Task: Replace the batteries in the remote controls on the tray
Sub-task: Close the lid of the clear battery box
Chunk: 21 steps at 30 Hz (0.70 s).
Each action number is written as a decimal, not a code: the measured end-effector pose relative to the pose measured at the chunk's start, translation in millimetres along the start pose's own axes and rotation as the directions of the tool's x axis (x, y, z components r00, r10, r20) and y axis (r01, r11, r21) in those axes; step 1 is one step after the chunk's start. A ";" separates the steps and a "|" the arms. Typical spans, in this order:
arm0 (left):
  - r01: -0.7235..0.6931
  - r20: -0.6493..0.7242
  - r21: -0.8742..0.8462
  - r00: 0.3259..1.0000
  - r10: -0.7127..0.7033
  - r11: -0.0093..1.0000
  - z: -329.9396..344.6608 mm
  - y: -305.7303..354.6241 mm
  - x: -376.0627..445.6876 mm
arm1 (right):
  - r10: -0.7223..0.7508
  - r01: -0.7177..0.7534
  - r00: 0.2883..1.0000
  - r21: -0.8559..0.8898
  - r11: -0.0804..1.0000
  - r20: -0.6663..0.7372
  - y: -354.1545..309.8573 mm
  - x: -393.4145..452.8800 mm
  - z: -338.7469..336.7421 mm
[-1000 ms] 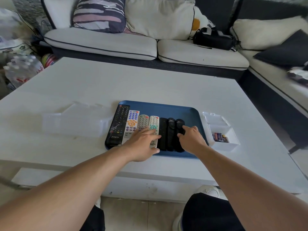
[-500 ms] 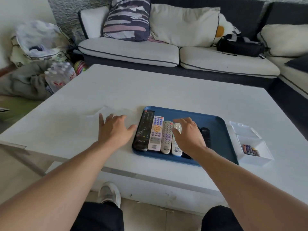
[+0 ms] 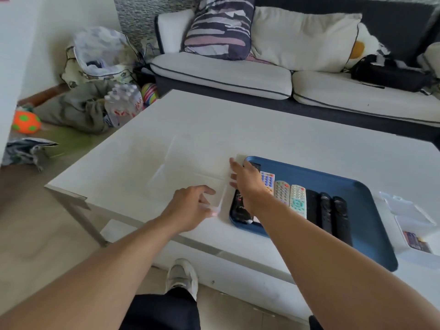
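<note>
A blue tray [image 3: 352, 194] on the white table [image 3: 262, 129] carries several remotes in a row: a long black one [image 3: 238, 203], three light ones with coloured buttons [image 3: 282, 191] and three slim black ones [image 3: 326, 213]. Left of the tray lies a large clear plastic box [image 3: 185, 167]. My left hand [image 3: 190, 208] grips its near right corner, thumb on top. My right hand [image 3: 245, 182] reaches across the tray's left end, straight fingers against the box's right side. Batteries [image 3: 417, 241] lie in a small clear case at the far right.
The small case's open lid [image 3: 402, 206] lies just beyond it. A sofa [image 3: 226, 75] with cushions runs behind the table. Bags, a bottle pack [image 3: 123, 103] and balls crowd the floor at the left. My shoe [image 3: 181, 277] shows under the table's front edge.
Both hands left the remotes and moved left to the clear box. My left hand now holds its near corner and my right hand has crossed over the tray's left end. The view swung left.
</note>
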State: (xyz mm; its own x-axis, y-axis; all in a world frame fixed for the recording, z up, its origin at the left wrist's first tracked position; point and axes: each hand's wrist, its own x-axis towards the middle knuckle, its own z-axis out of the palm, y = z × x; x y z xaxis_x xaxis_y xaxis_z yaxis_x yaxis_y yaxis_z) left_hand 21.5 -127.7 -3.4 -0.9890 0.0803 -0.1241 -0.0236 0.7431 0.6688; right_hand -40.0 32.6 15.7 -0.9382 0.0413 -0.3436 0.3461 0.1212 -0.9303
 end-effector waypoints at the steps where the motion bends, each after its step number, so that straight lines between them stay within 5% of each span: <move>1: -0.006 0.003 -0.004 1.000 0.006 1.000 -1.1 -3.2 0.5 | -0.003 0.003 1.000 0.068 0.998 -0.001 -2.8 3.4 6.2; 8: -0.062 0.073 -0.156 0.995 0.074 0.986 -10.3 -1.7 -1.3 | -0.065 0.069 0.998 0.237 0.969 -0.027 -13.8 1.7 6.5; 10: -0.111 -0.045 -0.279 0.994 0.102 0.954 -14.9 2.6 -4.1 | -0.118 0.122 0.992 0.171 0.978 -0.033 -16.2 -2.2 9.1; 12: -0.233 -0.301 -0.313 0.944 0.136 0.921 -17.9 7.6 -7.2 | -0.229 0.232 0.972 0.058 0.971 -0.058 -14.8 -6.7 11.7; 15: -0.341 -0.692 -0.168 0.709 0.136 0.925 -25.3 11.1 -6.6 | -0.412 0.408 0.911 -0.095 0.908 -0.024 -13.3 -16.8 11.1; 17: -0.330 -0.814 -0.056 0.562 0.149 0.942 -32.8 4.4 -2.8 | -0.479 0.476 0.877 -0.221 0.851 0.047 -10.6 -25.7 10.1; 19: -0.258 -0.817 -0.028 0.563 0.127 0.966 -40.5 -11.6 1.2 | -0.525 0.529 0.843 -0.348 0.774 0.116 -2.4 -32.9 10.1; 21: -0.139 -0.753 -0.033 0.654 0.067 0.990 -41.6 -31.9 2.2 | -0.573 0.589 0.794 -0.483 0.647 0.200 11.3 -36.2 9.0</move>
State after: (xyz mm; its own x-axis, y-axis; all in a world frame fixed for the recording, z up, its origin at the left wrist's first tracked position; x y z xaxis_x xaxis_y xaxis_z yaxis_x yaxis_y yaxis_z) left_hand 14.0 -178.9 5.5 -0.7585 -0.3984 0.5157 0.1097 0.7020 0.7036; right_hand -2.1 23.6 16.5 -0.9431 -0.2354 0.2347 -0.3302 0.5823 -0.7429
